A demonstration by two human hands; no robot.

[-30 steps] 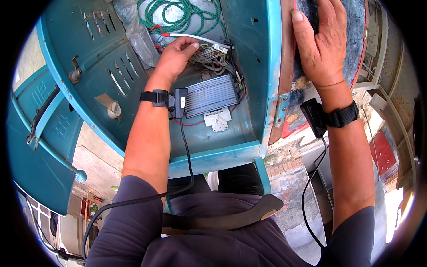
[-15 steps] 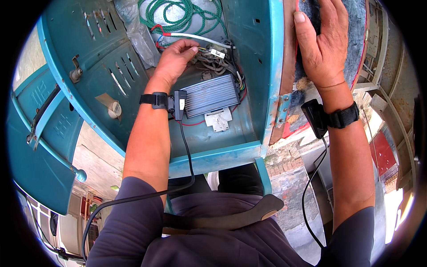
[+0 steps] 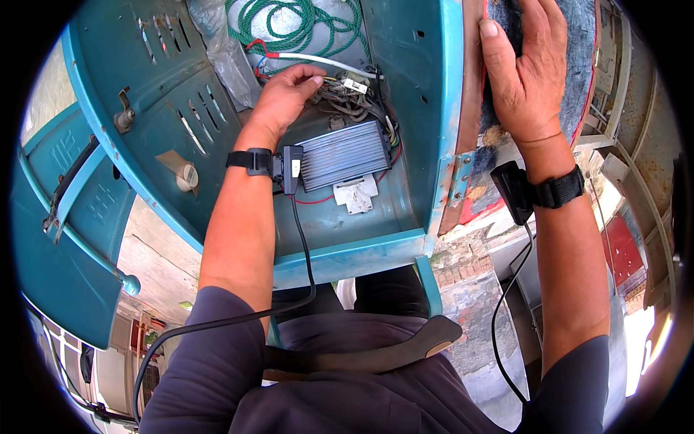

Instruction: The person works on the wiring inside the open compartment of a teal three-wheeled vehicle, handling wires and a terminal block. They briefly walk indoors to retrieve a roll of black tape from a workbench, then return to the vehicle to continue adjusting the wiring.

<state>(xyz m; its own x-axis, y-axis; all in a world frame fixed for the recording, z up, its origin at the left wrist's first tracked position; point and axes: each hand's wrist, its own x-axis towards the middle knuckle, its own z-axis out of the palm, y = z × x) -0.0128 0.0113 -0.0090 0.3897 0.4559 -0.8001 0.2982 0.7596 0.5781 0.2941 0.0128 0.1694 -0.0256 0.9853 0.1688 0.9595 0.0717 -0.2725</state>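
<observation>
Inside a teal metal box (image 3: 347, 249), my left hand (image 3: 283, 100) is closed, thumb and forefinger pinched on a thin wire of a tangled bundle (image 3: 345, 101). A small white label (image 3: 355, 86) sits on that bundle. Below it lies a finned grey metal controller (image 3: 345, 155), with a white plastic connector (image 3: 355, 194) at its near edge. My right hand (image 3: 526, 79) rests with fingers stretched out on a worn dark padded panel (image 3: 499, 173) right of the box. That hand holds nothing.
A coiled green rope (image 3: 303, 22) and a white cable with red ends (image 3: 311, 58) lie at the far side. Clear plastic (image 3: 224, 58) hangs by the left wall. A tape roll (image 3: 188, 177) sits left. A black cord (image 3: 309, 275) trails from my left wrist strap.
Almost nothing differs. My left hand keeps its pinch at the wires, and my right hand stays on the panel.
</observation>
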